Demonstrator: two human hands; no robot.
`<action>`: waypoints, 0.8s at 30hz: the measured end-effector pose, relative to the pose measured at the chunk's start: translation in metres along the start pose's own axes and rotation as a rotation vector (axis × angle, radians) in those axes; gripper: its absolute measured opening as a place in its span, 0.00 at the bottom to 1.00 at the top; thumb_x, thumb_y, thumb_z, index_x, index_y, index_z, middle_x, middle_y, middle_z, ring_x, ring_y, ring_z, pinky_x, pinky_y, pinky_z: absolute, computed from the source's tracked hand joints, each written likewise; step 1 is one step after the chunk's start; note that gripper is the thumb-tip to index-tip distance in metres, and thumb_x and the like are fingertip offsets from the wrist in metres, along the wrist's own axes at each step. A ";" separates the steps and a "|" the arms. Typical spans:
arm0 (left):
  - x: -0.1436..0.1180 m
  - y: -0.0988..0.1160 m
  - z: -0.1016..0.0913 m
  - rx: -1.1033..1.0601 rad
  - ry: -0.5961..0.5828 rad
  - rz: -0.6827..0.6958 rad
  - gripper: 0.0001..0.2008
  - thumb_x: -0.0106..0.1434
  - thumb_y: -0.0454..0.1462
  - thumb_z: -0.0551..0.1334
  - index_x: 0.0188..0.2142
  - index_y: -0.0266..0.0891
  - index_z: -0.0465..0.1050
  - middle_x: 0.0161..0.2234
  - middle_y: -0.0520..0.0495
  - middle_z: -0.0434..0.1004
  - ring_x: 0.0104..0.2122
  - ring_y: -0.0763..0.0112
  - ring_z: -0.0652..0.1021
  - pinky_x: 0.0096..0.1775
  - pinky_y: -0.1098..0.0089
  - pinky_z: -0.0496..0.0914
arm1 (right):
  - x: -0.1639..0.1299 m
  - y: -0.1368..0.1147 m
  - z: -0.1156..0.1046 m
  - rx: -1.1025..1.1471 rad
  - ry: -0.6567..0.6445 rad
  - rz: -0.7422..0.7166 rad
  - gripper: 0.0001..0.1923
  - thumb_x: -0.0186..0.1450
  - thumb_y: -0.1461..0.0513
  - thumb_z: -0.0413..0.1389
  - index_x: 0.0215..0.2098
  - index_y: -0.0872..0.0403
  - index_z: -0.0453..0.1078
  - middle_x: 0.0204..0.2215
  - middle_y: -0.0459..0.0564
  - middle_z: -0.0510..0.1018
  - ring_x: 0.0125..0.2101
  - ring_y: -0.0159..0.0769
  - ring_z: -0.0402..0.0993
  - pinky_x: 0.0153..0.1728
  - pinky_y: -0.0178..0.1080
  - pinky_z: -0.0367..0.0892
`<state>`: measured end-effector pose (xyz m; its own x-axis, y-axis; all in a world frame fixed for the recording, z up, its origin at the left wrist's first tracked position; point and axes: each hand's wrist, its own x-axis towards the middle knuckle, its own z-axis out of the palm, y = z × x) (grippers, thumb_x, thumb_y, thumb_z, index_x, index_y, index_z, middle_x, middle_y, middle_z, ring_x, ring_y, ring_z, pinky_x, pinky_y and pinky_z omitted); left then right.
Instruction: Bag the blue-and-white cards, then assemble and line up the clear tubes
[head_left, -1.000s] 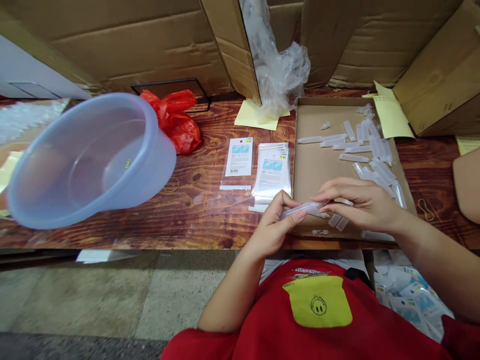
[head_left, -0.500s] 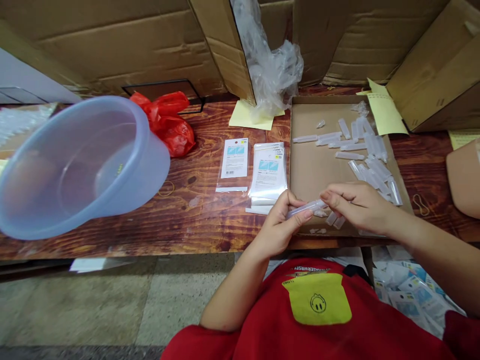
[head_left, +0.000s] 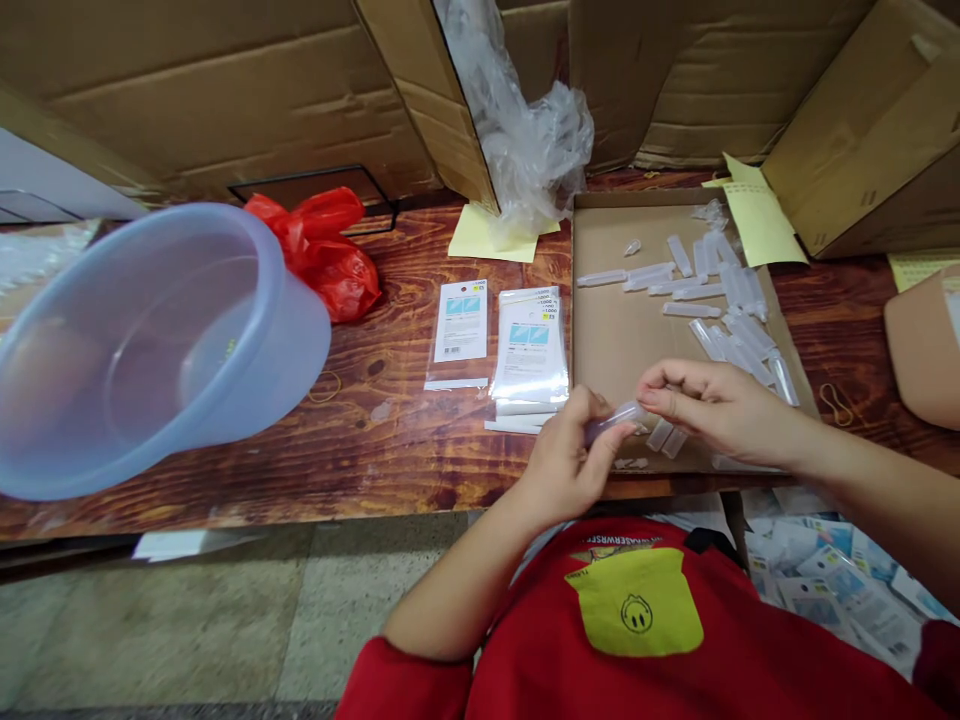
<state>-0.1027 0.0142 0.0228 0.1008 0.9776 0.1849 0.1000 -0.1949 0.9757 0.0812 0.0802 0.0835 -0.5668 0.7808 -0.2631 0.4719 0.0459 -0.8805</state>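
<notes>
1. Left hand [head_left: 566, 455] is clamped on one clear tube [head_left: 616, 418], thumb against fingers; likely steadies it so that one end stays exposed.
2. Right hand [head_left: 712, 405]: thumb and fingertip meet at that exposed end. Cannot tell whether they grip the tube or only brush it. Hands are close together, with the tube between.
3. Held tube is above the near left part of one shallow cardboard tray [head_left: 615, 350]; presumably worked there because the tray's low wall would catch anything dropped.
4. Loose tubes [head_left: 746, 335] in tray: roughly twenty, mostly toward the right; overlap prevents an exact count. One small clear piece [head_left: 632, 247] lies apart near the far wall.
5. Printed pouches: one single pouch [head_left: 460, 322] flat on the table, beside one pouch stack [head_left: 531, 345]. Stack is fanned, perhaps for easy lifting; several top edges visible, full number hidden.
6. Left side: one blue tub [head_left: 304, 335], tilted, and one red bag [head_left: 330, 250] just behind it.
7. Rubber bands: two, one left [head_left: 325, 387], one right of the tray.
</notes>
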 end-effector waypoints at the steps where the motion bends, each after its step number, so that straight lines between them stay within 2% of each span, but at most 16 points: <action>1: 0.001 0.001 0.001 0.128 -0.030 0.092 0.10 0.68 0.38 0.61 0.33 0.42 0.59 0.29 0.54 0.64 0.27 0.75 0.66 0.31 0.72 0.62 | -0.003 -0.001 -0.002 0.082 -0.031 0.085 0.26 0.64 0.39 0.54 0.34 0.53 0.69 0.19 0.42 0.68 0.18 0.27 0.60 0.19 0.32 0.57; 3: 0.006 0.004 0.002 0.265 -0.134 0.197 0.07 0.69 0.37 0.59 0.35 0.42 0.60 0.30 0.53 0.67 0.29 0.73 0.68 0.32 0.71 0.64 | -0.012 -0.001 -0.012 0.119 -0.037 0.159 0.30 0.61 0.34 0.54 0.35 0.53 0.69 0.16 0.39 0.63 0.15 0.26 0.56 0.16 0.32 0.54; 5: 0.013 0.009 0.000 0.326 -0.211 0.228 0.08 0.69 0.39 0.60 0.42 0.41 0.63 0.37 0.47 0.72 0.34 0.70 0.73 0.36 0.69 0.68 | -0.026 0.003 -0.031 -0.036 0.049 0.116 0.30 0.62 0.35 0.54 0.36 0.52 0.71 0.19 0.43 0.69 0.18 0.30 0.63 0.19 0.34 0.60; 7: 0.018 0.015 -0.005 0.405 -0.222 0.229 0.13 0.67 0.40 0.63 0.47 0.38 0.63 0.43 0.42 0.73 0.40 0.65 0.75 0.41 0.66 0.71 | -0.043 0.017 -0.055 -0.263 0.138 0.065 0.27 0.64 0.37 0.52 0.36 0.50 0.73 0.27 0.50 0.77 0.27 0.37 0.74 0.27 0.38 0.69; 9: 0.022 0.020 -0.010 0.526 -0.261 0.192 0.11 0.67 0.38 0.62 0.46 0.37 0.64 0.42 0.41 0.74 0.41 0.63 0.75 0.43 0.63 0.71 | -0.059 0.038 -0.076 -0.441 0.136 0.098 0.24 0.66 0.40 0.50 0.35 0.48 0.74 0.32 0.53 0.81 0.34 0.45 0.78 0.34 0.44 0.73; 11: 0.024 0.024 -0.013 0.657 -0.421 0.122 0.03 0.67 0.33 0.59 0.41 0.38 0.67 0.37 0.44 0.75 0.38 0.63 0.76 0.42 0.63 0.71 | -0.070 0.063 -0.088 -0.548 0.084 0.167 0.22 0.68 0.44 0.47 0.35 0.48 0.75 0.35 0.54 0.83 0.35 0.49 0.80 0.37 0.49 0.75; 13: 0.025 0.026 -0.012 0.757 -0.622 0.055 0.05 0.65 0.29 0.56 0.36 0.38 0.70 0.35 0.46 0.77 0.35 0.63 0.77 0.40 0.63 0.72 | -0.074 0.082 -0.090 -0.665 0.057 0.199 0.22 0.68 0.47 0.46 0.40 0.49 0.76 0.40 0.58 0.83 0.39 0.52 0.81 0.42 0.53 0.76; 15: 0.026 0.025 -0.006 0.824 -0.746 -0.009 0.08 0.64 0.28 0.55 0.34 0.38 0.73 0.35 0.45 0.79 0.35 0.63 0.78 0.39 0.63 0.72 | -0.070 0.089 -0.086 -0.837 0.093 0.188 0.25 0.69 0.48 0.45 0.48 0.53 0.77 0.46 0.62 0.82 0.44 0.56 0.80 0.46 0.55 0.74; 17: 0.028 0.022 0.001 0.884 -0.782 -0.071 0.10 0.63 0.27 0.55 0.35 0.37 0.75 0.36 0.43 0.80 0.36 0.61 0.80 0.39 0.63 0.73 | -0.059 0.086 -0.080 -1.010 0.146 0.131 0.27 0.70 0.49 0.44 0.52 0.55 0.76 0.46 0.64 0.80 0.45 0.58 0.78 0.46 0.57 0.73; 21: 0.028 0.019 0.010 0.964 -0.806 -0.134 0.12 0.63 0.27 0.54 0.37 0.35 0.78 0.38 0.39 0.82 0.38 0.58 0.81 0.41 0.61 0.75 | -0.026 0.068 -0.077 -1.156 0.158 -0.026 0.24 0.71 0.50 0.46 0.46 0.56 0.78 0.39 0.61 0.79 0.41 0.54 0.77 0.44 0.53 0.71; 24: 0.027 0.022 0.015 0.979 -0.828 -0.118 0.13 0.61 0.26 0.55 0.37 0.34 0.77 0.37 0.37 0.82 0.37 0.55 0.82 0.39 0.59 0.75 | 0.005 0.064 -0.080 -1.183 0.231 0.014 0.21 0.70 0.53 0.49 0.45 0.59 0.77 0.41 0.63 0.79 0.45 0.53 0.76 0.45 0.50 0.69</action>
<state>-0.0829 0.0351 0.0476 0.5879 0.7208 -0.3672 0.7955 -0.4328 0.4241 0.1631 0.1368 0.0574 -0.4791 0.8735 -0.0865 0.8726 0.4847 0.0607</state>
